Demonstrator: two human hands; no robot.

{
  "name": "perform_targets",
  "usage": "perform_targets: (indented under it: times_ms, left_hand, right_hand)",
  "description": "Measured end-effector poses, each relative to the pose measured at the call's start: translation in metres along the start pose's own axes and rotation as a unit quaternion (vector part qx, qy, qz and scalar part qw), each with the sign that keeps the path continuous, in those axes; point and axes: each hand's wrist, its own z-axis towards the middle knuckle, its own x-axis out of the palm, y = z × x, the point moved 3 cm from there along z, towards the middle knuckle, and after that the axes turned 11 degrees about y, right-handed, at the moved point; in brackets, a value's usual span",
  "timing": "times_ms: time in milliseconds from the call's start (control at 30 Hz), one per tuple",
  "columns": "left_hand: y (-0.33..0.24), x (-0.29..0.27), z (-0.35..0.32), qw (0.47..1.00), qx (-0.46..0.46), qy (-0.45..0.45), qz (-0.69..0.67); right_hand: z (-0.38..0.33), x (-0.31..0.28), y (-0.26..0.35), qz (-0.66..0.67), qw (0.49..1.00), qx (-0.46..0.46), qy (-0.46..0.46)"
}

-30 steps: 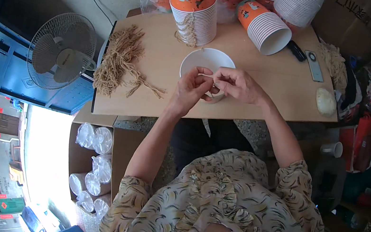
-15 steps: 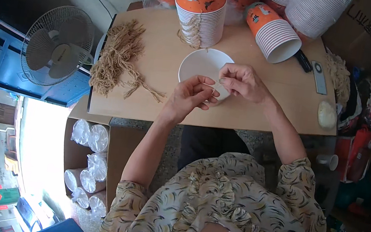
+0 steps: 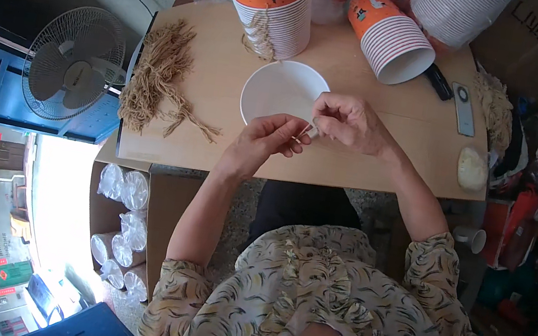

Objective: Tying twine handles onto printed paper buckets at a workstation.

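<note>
Your left hand and right hand nearly meet at the near rim of the open white paper bucket, fingers curled into pinches. Can't tell what's gripped, too small. Bucket's mouth-up on your wood-topped table. Knotted tan twine lies left; upright stack of orange-printed paper buckets stands behind.

This seems a small makeshift workshop, with stacked orange-and-white paper tubs on the far side of a pale wooden table, a tan twisted-cord heap at left, and a brown cardboard box of plastic-wrapped cylinders near left.
</note>
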Motion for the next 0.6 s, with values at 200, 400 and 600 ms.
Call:
perform_targets:
  times_ms: [200,400,600]
  left_hand:
    - [-0.007,-0.006,0.002,0.996,-0.061,0.058,0.028]
    - [-0.004,-0.011,-0.003,0.997,-0.055,0.046,0.006]
    - [0.0,-0.012,-0.008,1.0,0.017,0.01,0.0]
  right_hand:
    - [-0.004,-0.004,0.01,-0.098,0.994,-0.055,0.019]
    - [-0.004,-0.005,0.006,-0.064,0.998,-0.014,-0.002]
    - [0.002,0.0,-0.001,-0.039,0.999,-0.014,-0.014]
